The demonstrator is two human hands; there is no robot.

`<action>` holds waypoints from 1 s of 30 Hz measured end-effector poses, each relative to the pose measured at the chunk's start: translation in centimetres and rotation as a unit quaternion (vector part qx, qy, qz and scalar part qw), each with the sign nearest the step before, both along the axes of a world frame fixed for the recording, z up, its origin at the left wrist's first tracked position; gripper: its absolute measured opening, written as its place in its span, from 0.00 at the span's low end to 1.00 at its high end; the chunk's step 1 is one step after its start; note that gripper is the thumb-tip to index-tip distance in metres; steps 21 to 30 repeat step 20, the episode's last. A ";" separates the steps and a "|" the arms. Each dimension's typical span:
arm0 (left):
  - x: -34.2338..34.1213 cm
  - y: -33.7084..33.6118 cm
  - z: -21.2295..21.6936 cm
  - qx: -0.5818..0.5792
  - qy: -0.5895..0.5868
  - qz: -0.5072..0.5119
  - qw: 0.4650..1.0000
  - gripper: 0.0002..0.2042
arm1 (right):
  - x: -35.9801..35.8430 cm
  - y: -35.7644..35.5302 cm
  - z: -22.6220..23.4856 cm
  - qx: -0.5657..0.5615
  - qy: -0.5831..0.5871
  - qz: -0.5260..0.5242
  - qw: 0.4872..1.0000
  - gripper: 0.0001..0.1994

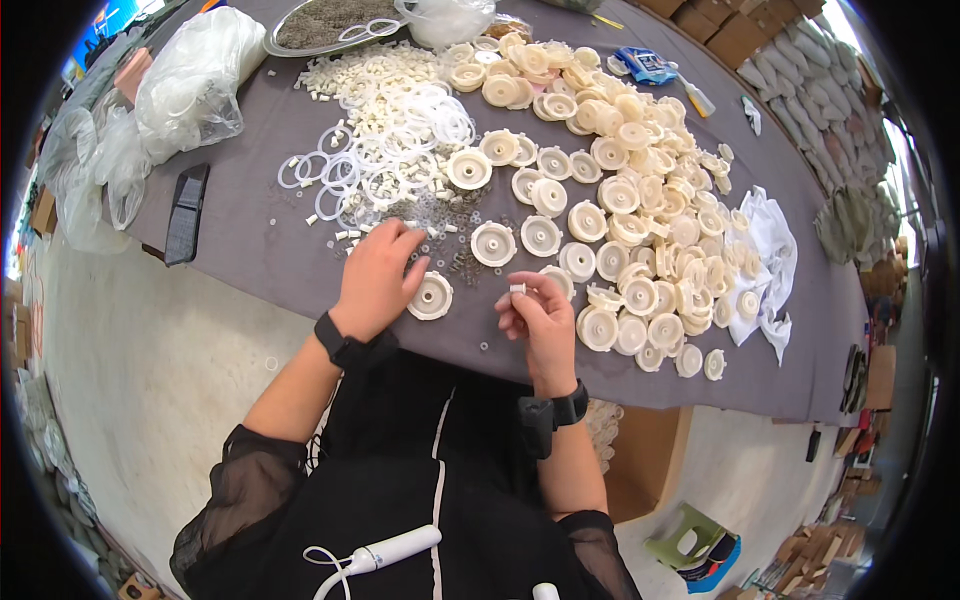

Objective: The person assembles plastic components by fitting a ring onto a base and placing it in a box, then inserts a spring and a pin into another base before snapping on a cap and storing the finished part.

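Note:
My left hand [378, 278] reaches down at the near edge of the small parts, thumb and index finger apart. By its thumb lies a cream round plastic cap [430, 296] with a hub in the middle. Just beyond its fingertips are small clear rings and metal springs [463, 262]. Between thumb and fingers my right hand [543, 325] pinches a small white plastic plug [517, 289], held above the table's near edge. Another cream cap [558, 281] sits partly hidden behind that hand. Farther in, a single cap [493, 243] lies face up beside the springs.
A large heap of cream caps [640, 190] covers the right side. White plugs [370, 75] and clear plastic rings [440, 118] spread across the far middle. Around them are a phone [186, 214], plastic bags [200, 80], a tray [285, 40], a blue packet [646, 66] and white cloth [765, 255].

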State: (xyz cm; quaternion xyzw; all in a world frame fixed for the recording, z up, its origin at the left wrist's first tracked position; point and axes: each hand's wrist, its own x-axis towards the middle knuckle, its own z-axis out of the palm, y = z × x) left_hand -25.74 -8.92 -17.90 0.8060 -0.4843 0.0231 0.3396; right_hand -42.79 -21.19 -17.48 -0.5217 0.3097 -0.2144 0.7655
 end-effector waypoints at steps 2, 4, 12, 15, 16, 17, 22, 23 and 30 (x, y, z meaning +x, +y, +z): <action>0.7 -0.6 -0.9 0.041 -0.038 -0.010 0.998 0.09 | -0.6 0.5 -0.5 0.039 -0.014 -0.006 0.999 0.10; 1.0 -1.2 -1.0 0.101 -0.075 -0.012 0.992 0.07 | -0.9 0.8 -1.3 0.082 -0.034 -0.006 0.996 0.11; -2.6 0.2 1.6 -0.059 0.174 -0.097 0.978 0.09 | 0.0 3.2 -1.3 0.007 -0.076 -0.015 0.997 0.11; -4.5 0.8 1.9 -0.085 0.214 -0.112 0.967 0.10 | 1.0 4.0 -1.1 -0.134 -0.102 -0.027 0.985 0.11; -4.9 0.9 1.8 -0.101 0.241 -0.103 0.960 0.11 | 0.9 4.3 -1.0 -0.166 -0.078 -0.030 0.983 0.12; -5.2 1.1 1.8 -0.100 0.241 -0.103 0.960 0.11 | 0.9 4.4 -1.1 -0.166 -0.077 -0.030 0.983 0.12; -5.6 1.4 1.8 -0.135 0.242 -0.096 0.956 0.11 | 0.7 4.6 -1.1 -0.293 -0.019 -0.042 0.955 0.12; -5.6 1.4 1.8 -0.135 0.242 -0.096 0.956 0.11 | 0.7 4.6 -1.1 -0.293 -0.019 -0.042 0.955 0.12; -5.6 1.4 1.8 -0.135 0.242 -0.096 0.956 0.11 | 0.7 4.6 -1.1 -0.293 -0.019 -0.042 0.955 0.12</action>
